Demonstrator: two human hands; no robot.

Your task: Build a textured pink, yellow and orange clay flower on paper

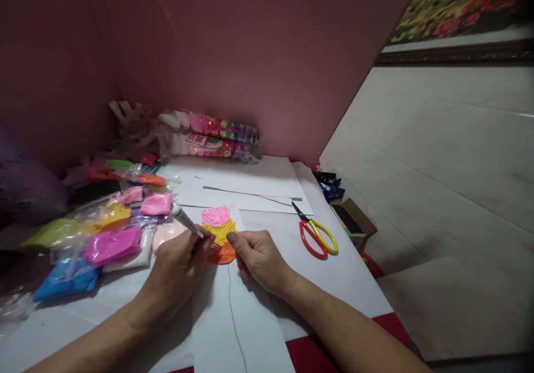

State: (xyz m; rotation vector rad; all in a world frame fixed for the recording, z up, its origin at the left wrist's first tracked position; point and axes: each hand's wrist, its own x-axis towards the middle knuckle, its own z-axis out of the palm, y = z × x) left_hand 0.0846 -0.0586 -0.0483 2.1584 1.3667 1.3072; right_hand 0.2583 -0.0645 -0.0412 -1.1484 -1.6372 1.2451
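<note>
My left hand is closed around a grey-and-white pen-like tool, its upper end slanting up to the left and its tip hidden by my fingers. My right hand has its fingers curled and the thumb pressed at the edge of the clay; what it grips, if anything, is hidden. Between the hands lie three textured clay bands: pink clay at the top, yellow clay in the middle, orange clay at the bottom. They lie on a white paper strip with a thin dark line running down from the orange clay.
Scissors with red and yellow handles lie to the right. Several bagged clay pieces, including a magenta packet and a blue packet, crowd the left. White sheets and plastic-wrapped clay packs lie behind, against the pink wall.
</note>
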